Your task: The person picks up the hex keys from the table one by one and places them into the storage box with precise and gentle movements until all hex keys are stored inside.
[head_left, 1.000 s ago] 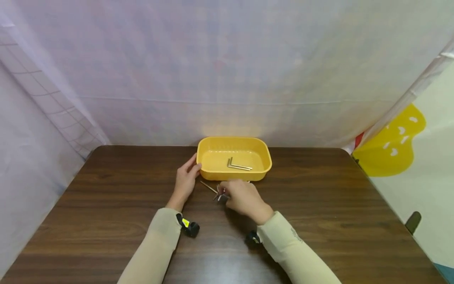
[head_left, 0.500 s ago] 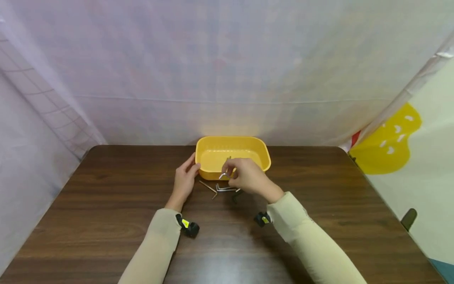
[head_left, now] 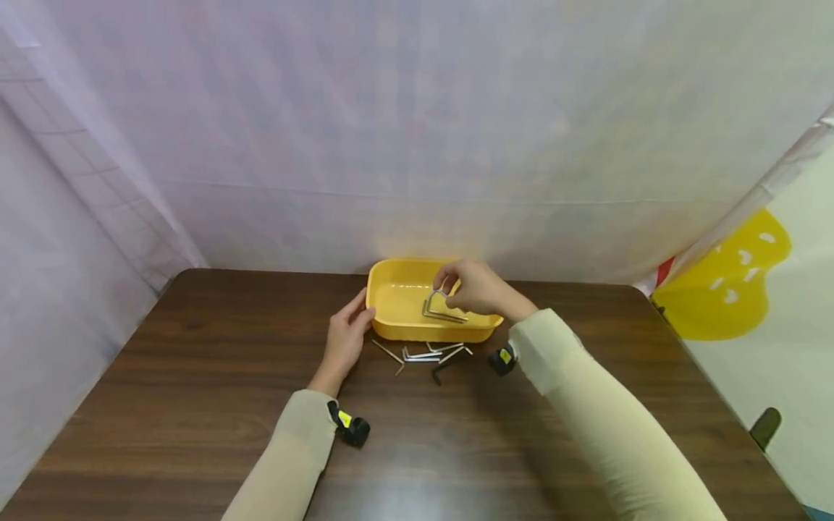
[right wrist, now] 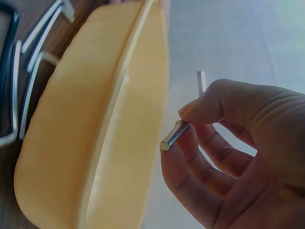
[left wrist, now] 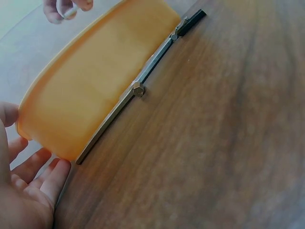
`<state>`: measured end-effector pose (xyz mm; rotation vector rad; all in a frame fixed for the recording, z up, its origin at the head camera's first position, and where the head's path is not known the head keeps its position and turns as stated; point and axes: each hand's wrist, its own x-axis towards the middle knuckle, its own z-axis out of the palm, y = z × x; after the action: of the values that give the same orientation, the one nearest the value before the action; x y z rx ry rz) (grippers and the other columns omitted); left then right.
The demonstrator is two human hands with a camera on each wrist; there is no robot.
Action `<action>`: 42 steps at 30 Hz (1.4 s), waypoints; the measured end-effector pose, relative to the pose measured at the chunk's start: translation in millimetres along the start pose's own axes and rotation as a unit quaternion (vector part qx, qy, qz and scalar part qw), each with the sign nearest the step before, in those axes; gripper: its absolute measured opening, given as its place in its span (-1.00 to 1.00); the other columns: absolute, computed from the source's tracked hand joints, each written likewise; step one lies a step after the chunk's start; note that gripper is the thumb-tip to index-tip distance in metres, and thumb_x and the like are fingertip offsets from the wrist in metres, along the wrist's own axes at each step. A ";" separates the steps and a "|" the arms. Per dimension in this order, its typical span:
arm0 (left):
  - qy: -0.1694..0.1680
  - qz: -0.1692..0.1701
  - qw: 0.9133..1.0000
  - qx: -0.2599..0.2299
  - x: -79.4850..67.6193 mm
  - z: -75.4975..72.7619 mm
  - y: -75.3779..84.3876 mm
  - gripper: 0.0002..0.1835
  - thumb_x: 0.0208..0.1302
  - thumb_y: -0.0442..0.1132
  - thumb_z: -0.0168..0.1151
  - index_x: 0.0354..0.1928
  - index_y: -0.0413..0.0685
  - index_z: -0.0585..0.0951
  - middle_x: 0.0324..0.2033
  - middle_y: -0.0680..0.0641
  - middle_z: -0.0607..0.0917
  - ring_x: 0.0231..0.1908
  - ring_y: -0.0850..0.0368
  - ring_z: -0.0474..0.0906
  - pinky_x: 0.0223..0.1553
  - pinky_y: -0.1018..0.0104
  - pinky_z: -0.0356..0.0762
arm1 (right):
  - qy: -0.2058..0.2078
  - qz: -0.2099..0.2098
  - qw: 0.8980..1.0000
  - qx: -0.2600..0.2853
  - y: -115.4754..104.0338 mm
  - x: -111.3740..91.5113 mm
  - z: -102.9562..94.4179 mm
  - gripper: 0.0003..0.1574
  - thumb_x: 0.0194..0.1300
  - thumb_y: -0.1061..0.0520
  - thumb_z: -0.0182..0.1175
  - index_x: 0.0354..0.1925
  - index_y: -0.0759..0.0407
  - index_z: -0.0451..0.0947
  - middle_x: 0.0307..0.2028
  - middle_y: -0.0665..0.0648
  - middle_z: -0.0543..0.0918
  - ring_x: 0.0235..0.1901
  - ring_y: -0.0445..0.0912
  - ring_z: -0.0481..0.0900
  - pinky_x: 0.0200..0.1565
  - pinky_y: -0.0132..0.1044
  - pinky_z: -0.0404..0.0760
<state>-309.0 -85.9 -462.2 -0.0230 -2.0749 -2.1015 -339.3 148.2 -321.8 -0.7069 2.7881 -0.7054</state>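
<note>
My left hand [head_left: 344, 340] holds the left end of a yellow plastic basket [head_left: 423, 333], thumb at the rim and fingertips against the outer wall. Over the basket's right half, my right hand [head_left: 478, 284] pinches a silver hex key [right wrist: 172, 135] between thumb and fingers; part of the key is hidden by them. Inside the basket lie brass-coloured hex keys [head_left: 446, 316]. In front of it on the table are a brass-coloured hex key [head_left: 388, 352], silver hex keys [head_left: 422, 357] and a black hex key [head_left: 438, 374], some of them overlapping.
The basket stands near the back edge of a dark wood table [head_left: 195, 376]. Behind the table hangs a pale curtain [head_left: 417, 130]. A yellow shape with white spots [head_left: 726, 282] is beyond the table's right edge.
My right hand has risen from the hex keys on the table and moved back and right over the basket, carrying a silver hex key. My left hand has kept its place at the basket.
</note>
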 end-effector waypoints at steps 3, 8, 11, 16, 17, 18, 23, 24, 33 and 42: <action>-0.004 0.004 1.000 -0.006 1.6 2.3 0.8 -0.48 0.46 -0.30 0.14 0.43 -0.09 0.43 0.39 -0.20 0.48 0.28 -0.12 0.52 0.23 0.11 0.63 | -0.007 0.010 1.000 -0.004 7.9 8.1 -3.1 -0.68 0.18 0.38 0.22 -0.07 0.22 0.64 -0.19 0.24 0.70 -0.52 -0.08 0.57 -0.50 -0.32 0.63; -0.005 0.011 1.000 -0.010 8.5 5.4 3.3 -0.48 0.46 -0.30 0.14 0.43 -0.08 0.43 0.39 -0.19 0.49 0.29 -0.12 0.52 0.24 0.11 0.63 | -0.004 0.013 0.999 -0.038 21.1 24.5 -1.9 -0.66 0.14 0.37 0.22 -0.07 0.27 0.64 -0.18 0.26 0.73 -0.35 -0.01 0.64 -0.45 -0.34 0.64; -0.010 0.013 1.000 -0.011 12.9 6.5 4.5 -0.48 0.47 -0.29 0.14 0.44 -0.08 0.43 0.39 -0.19 0.49 0.29 -0.11 0.52 0.23 0.15 0.63 | -0.005 0.018 0.998 -0.059 31.0 32.9 -0.5 -0.66 0.10 0.39 0.21 -0.11 0.27 0.66 -0.20 0.25 0.74 -0.29 -0.02 0.64 -0.46 -0.38 0.62; -0.004 0.012 1.000 -0.010 16.2 5.5 7.9 -0.48 0.46 -0.29 0.13 0.43 -0.09 0.43 0.38 -0.18 0.50 0.30 -0.08 0.51 0.24 0.15 0.62 | -0.023 0.034 0.998 -0.048 48.5 41.9 1.9 -0.69 0.13 0.40 0.18 -0.14 0.26 0.66 -0.19 0.27 0.70 -0.46 -0.09 0.57 -0.56 -0.42 0.55; -0.004 0.010 1.000 -0.008 16.2 5.5 7.9 -0.48 0.46 -0.29 0.13 0.44 -0.09 0.43 0.38 -0.18 0.50 0.30 -0.07 0.51 0.24 0.15 0.62 | -0.027 0.042 0.998 -0.043 52.6 42.6 2.9 -0.70 0.14 0.40 0.18 -0.15 0.26 0.66 -0.19 0.27 0.69 -0.48 -0.10 0.55 -0.57 -0.42 0.53; -0.005 0.010 1.000 -0.007 15.7 5.8 7.9 -0.48 0.47 -0.28 0.13 0.44 -0.08 0.43 0.39 -0.18 0.50 0.31 -0.08 0.51 0.25 0.15 0.62 | -0.030 0.047 0.997 -0.045 56.4 42.6 4.0 -0.71 0.14 0.40 0.18 -0.16 0.25 0.67 -0.19 0.27 0.69 -0.48 -0.10 0.55 -0.56 -0.42 0.52; -0.009 -0.004 1.000 -0.011 11.6 9.5 3.6 -0.47 0.47 -0.28 0.14 0.44 -0.07 0.42 0.39 -0.17 0.50 0.30 -0.06 0.53 0.24 0.16 0.63 | -0.037 0.054 0.995 -0.075 71.8 38.6 10.6 -0.75 0.11 0.39 0.25 -0.22 0.20 0.71 -0.22 0.23 0.72 -0.31 -0.05 0.61 -0.47 -0.41 0.55; -0.011 -0.004 1.000 -0.016 10.6 10.4 3.0 -0.47 0.47 -0.29 0.14 0.44 -0.08 0.42 0.39 -0.17 0.50 0.30 -0.08 0.53 0.23 0.15 0.63 | -0.037 0.052 0.995 -0.081 73.3 37.4 11.8 -0.75 0.09 0.39 0.26 -0.24 0.20 0.71 -0.23 0.23 0.72 -0.29 -0.04 0.61 -0.47 -0.41 0.56; -0.010 0.014 0.999 -0.037 9.4 12.1 2.4 -0.48 0.45 -0.34 0.14 0.42 -0.16 0.43 0.37 -0.23 0.50 0.27 -0.16 0.54 0.15 0.25 0.68 | -0.055 0.049 0.993 -0.087 71.4 36.4 19.9 -0.73 0.05 0.38 0.31 -0.21 0.25 0.68 -0.26 0.22 0.71 -0.36 -0.08 0.58 -0.51 -0.45 0.53; -0.017 0.010 0.999 -0.030 12.1 13.8 5.0 -0.49 0.46 -0.31 0.13 0.43 -0.11 0.44 0.38 -0.19 0.51 0.29 -0.12 0.53 0.22 0.10 0.63 | -0.059 0.035 0.991 -0.117 65.4 36.4 18.6 -0.69 0.10 0.39 0.24 -0.14 0.24 0.70 -0.23 0.23 0.72 -0.22 0.01 0.63 -0.20 -0.27 0.66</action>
<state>-321.8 -73.7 -455.3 -0.0888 -2.0226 -2.1653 -392.1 173.6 -371.9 -0.6613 2.7975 -0.3155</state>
